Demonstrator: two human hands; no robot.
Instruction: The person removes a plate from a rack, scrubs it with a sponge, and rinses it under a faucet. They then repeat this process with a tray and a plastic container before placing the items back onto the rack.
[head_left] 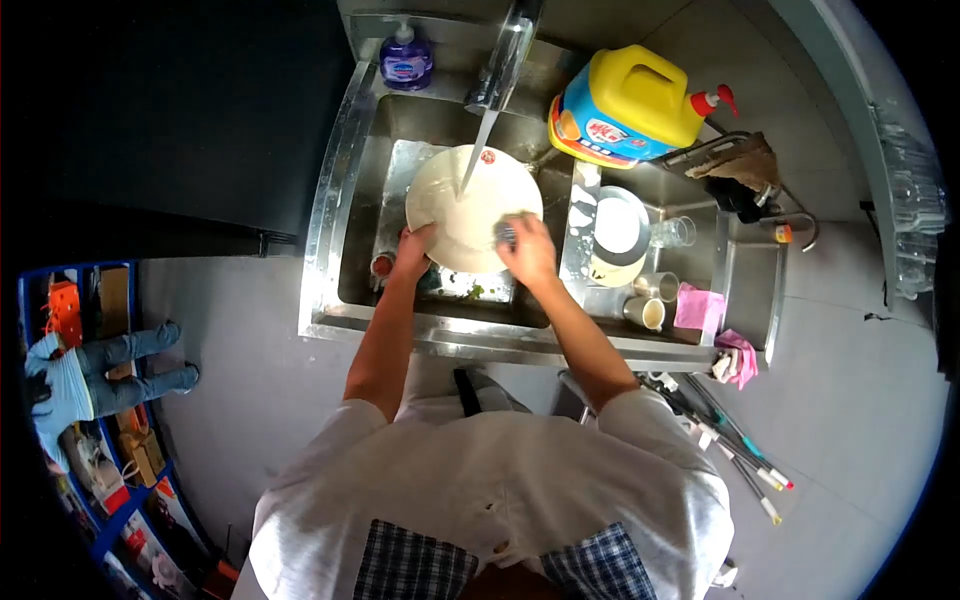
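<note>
A large cream plate (pixel 465 215) is tilted under the running tap (pixel 503 60) in the left sink basin. Water lands on its upper middle. My left hand (pixel 414 250) grips the plate's lower left edge. On the plate's right side, my right hand (pixel 530 248) presses a dark scrubber (pixel 506 235), slightly blurred. Beneath the plate, green scraps (pixel 475 291) lie on the basin bottom.
A purple soap bottle (pixel 405 62) stands at the back left, a large yellow jug (pixel 635 105) at the back right. The right basin (pixel 745 270) holds a white plate (pixel 620 225), cups and a pink cloth (pixel 698 308). Another person (pixel 100 375) is at far left.
</note>
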